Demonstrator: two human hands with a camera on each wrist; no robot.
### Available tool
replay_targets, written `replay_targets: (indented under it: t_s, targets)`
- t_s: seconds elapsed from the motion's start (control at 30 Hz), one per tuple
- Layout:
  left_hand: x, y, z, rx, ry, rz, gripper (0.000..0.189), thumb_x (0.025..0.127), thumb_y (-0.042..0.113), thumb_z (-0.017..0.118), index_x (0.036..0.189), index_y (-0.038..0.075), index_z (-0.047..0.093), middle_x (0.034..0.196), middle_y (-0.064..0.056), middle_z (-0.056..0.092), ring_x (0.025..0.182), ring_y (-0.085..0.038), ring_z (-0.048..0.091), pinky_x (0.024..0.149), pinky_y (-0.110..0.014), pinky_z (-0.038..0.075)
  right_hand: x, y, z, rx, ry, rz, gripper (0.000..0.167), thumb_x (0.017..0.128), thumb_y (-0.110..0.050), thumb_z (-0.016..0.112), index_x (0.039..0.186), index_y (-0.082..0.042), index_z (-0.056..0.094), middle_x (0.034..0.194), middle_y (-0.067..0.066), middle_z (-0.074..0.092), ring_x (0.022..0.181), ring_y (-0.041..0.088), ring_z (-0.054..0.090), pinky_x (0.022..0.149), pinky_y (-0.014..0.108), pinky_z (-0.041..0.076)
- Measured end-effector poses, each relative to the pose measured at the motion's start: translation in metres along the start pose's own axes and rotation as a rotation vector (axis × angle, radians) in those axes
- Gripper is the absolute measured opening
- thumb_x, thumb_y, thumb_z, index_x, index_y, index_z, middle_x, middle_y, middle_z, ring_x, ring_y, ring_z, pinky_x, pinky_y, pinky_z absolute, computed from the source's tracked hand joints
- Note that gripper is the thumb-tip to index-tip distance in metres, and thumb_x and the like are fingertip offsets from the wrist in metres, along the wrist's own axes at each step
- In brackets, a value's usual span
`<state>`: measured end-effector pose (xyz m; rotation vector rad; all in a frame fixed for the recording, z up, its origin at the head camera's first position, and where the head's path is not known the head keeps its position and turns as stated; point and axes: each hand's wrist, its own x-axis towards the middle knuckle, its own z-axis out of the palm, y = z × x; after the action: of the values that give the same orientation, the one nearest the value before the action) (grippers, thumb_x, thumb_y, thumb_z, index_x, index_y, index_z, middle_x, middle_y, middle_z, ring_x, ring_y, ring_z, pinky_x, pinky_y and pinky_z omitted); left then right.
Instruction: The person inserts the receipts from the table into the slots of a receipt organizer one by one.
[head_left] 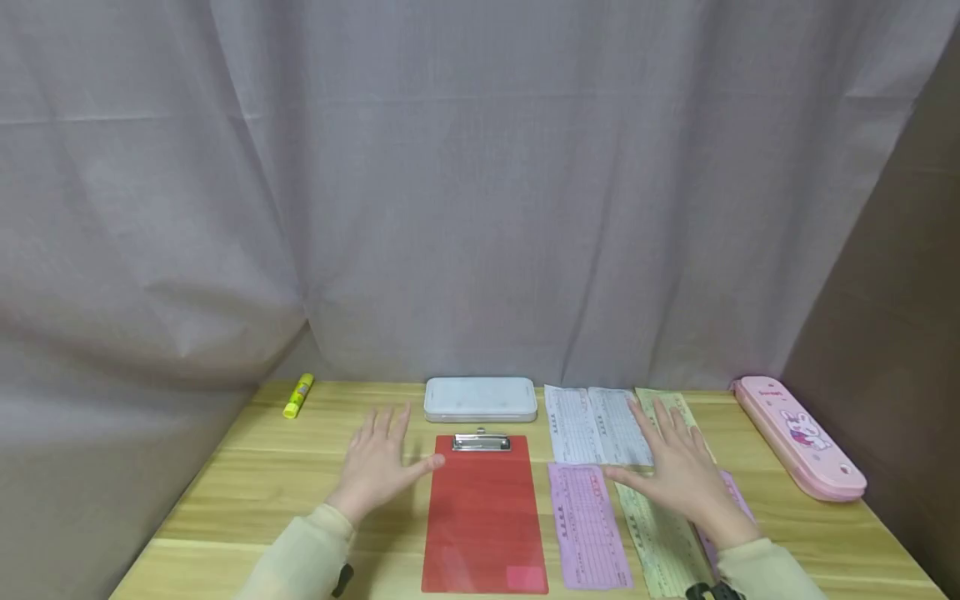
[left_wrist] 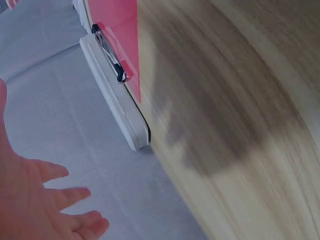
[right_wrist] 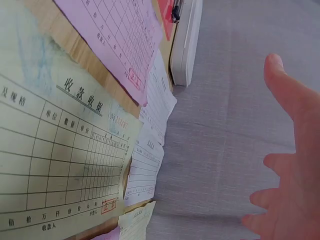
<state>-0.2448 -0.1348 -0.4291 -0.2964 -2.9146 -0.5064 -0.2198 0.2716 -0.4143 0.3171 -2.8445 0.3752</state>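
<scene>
My left hand (head_left: 377, 467) hovers with spread fingers just left of a red clipboard (head_left: 483, 517), its thumb tip over the board's edge in the head view. Both hands hold nothing. My right hand (head_left: 678, 471) is held, fingers apart, above several printed receipt slips. Among these are a purple receipt (head_left: 590, 525), a yellow-green receipt (head_left: 663, 542) partly behind the hand and wrist, and two white receipts, the left one (head_left: 573, 425) fully in view. In the right wrist view the yellow-green receipt (right_wrist: 55, 155) shows a printed table and a small red stamp.
Behind the clipboard lies a white case (head_left: 481, 398). A yellow glue stick (head_left: 298, 396) is at the back left of the wooden table (head_left: 247, 500). A pink pencil case (head_left: 798, 437) with a rabbit picture lies at the right. A grey curtain (head_left: 480, 208) hangs behind.
</scene>
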Motion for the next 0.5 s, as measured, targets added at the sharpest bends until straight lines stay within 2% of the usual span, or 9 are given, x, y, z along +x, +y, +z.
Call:
replay_targets:
  t_s: [0.2,0.37,0.5]
  targets:
    - [0.006,0.002,0.006,-0.063,0.038,0.031,0.104,0.073,0.081,0.049,0.143,0.005,0.04,0.146,-0.015,0.042,0.134,-0.04,0.036,0.11,-0.054,0.028,0.005,0.004,0.005,0.032,-0.003,-0.006,0.106,0.077,-0.065,0.062,0.154,-0.019,0.005,0.152,0.031,0.009,0.136,0.056,0.011,0.107,0.07,0.007]
    - [0.012,0.005,0.01,-0.142,0.043,0.054,0.105,0.071,0.081,0.051,0.145,0.008,0.037,0.148,-0.013,0.039,0.134,-0.037,0.038,0.11,-0.051,0.031,0.01,0.008,0.01,0.046,0.002,-0.009,0.105,0.078,-0.063,0.064,0.154,-0.016,0.009,0.151,0.033,0.012,0.135,0.056,0.014,0.105,0.071,0.01]
    - [0.019,0.011,0.01,-0.183,0.046,0.101,0.096,0.075,0.071,0.06,0.143,0.006,0.041,0.145,-0.013,0.044,0.133,-0.033,0.04,0.109,-0.047,0.034,0.015,0.011,0.015,0.052,0.002,-0.003,0.103,0.077,-0.064,0.064,0.152,-0.011,0.017,0.15,0.034,0.015,0.134,0.057,0.014,0.105,0.07,0.012]
